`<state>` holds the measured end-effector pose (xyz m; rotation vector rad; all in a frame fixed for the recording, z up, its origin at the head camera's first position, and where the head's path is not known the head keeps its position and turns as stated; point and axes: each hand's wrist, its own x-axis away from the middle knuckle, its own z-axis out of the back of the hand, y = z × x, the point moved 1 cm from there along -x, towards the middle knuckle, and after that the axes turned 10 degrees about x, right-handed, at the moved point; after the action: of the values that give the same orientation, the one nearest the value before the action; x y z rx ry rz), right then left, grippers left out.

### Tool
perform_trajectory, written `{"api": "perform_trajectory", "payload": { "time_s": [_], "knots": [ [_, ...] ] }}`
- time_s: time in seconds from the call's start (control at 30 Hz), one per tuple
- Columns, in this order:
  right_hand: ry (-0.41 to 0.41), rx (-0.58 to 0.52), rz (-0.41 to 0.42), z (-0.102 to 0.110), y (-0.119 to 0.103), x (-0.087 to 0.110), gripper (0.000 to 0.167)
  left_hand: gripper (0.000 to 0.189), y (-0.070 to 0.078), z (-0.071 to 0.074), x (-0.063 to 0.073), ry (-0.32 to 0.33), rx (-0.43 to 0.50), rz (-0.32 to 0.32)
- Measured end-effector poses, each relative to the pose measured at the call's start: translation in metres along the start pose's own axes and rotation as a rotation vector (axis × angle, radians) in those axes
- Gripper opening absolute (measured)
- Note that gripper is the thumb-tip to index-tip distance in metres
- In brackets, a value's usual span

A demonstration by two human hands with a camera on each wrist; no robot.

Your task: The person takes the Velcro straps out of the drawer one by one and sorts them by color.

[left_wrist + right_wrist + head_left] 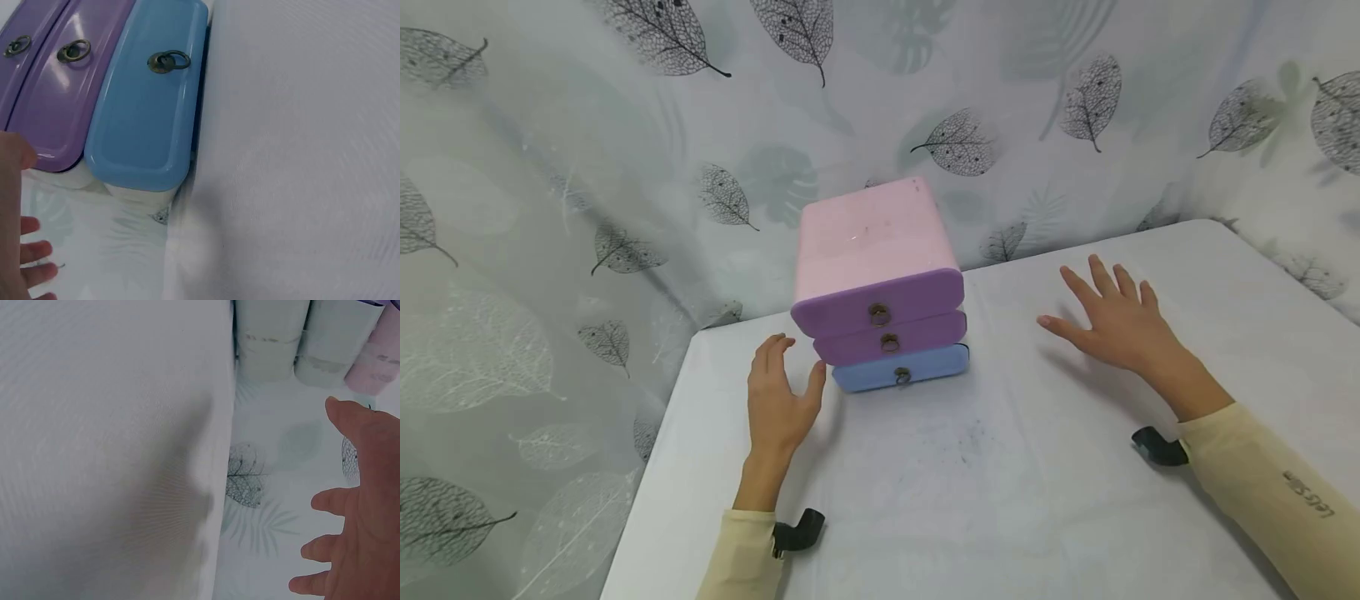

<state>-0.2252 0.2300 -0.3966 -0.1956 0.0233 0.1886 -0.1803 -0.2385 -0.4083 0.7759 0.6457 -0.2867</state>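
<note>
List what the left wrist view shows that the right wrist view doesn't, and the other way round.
Only the left wrist view shows the left hand, the blue drawer front and the three ring pulls.

Only the right wrist view shows the right hand, fingers spread, and part of the pink casing at upper right.

Both share the drawer stack, cut off by the frame in each, the white tabletop and the leaf-print backdrop.

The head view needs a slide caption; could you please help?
Left hand beside three stacked drawers; right hand farther off, fingers spread.
</note>
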Motion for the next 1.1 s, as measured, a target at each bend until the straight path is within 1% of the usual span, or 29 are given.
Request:
{"api": "perform_trajectory", "payload": {
  "time_s": [0.03,0.1,0.17,0.23,0.33,0.47,0.57,0.67,0.8,0.93,1.03,1.1],
  "knots": [
    [0.004,0.000,0.000,0.000,0.000,0.000,0.100,0.049,0.002,0.000,-0.001,0.043,0.016,-0.036],
    [0.012,0.000,0.000,0.001,0.001,0.001,0.100,0.041,0.006,-0.002,-0.002,0.102,0.033,-0.084],
    [0.024,0.000,0.003,0.001,0.000,0.002,0.099,0.034,0.011,-0.003,-0.003,0.140,0.045,-0.119],
    [0.039,-0.003,0.008,0.001,-0.001,0.003,0.099,0.028,0.018,-0.003,-0.003,0.162,0.067,-0.146],
    [0.057,-0.015,0.018,0.003,-0.004,0.003,0.098,0.020,0.032,-0.004,-0.004,0.151,0.123,-0.176],
    [0.065,-0.033,0.036,0.006,-0.012,0.003,0.096,0.016,0.050,-0.005,-0.004,0.075,0.232,-0.175],
    [0.068,-0.046,0.056,0.009,-0.018,0.001,0.094,0.015,0.061,-0.006,-0.004,0.035,0.295,-0.145],
    [0.066,-0.059,0.072,0.009,-0.023,0.000,0.092,0.016,0.069,-0.007,-0.005,0.010,0.365,-0.098],
    [0.051,-0.085,0.067,0.006,-0.023,0.001,0.091,0.019,0.082,-0.012,-0.008,-0.043,0.503,0.020],
    [0.061,-0.092,0.061,0.003,-0.020,0.002,0.089,0.021,0.097,-0.019,-0.014,-0.102,0.661,0.154],
    [0.075,-0.091,0.060,0.002,-0.019,0.003,0.088,0.023,0.107,-0.023,-0.018,-0.134,0.774,0.244],
    [0.076,-0.094,0.059,0.002,-0.019,0.004,0.088,0.022,0.110,-0.025,-0.020,-0.144,0.832,0.295]
  ]
}}
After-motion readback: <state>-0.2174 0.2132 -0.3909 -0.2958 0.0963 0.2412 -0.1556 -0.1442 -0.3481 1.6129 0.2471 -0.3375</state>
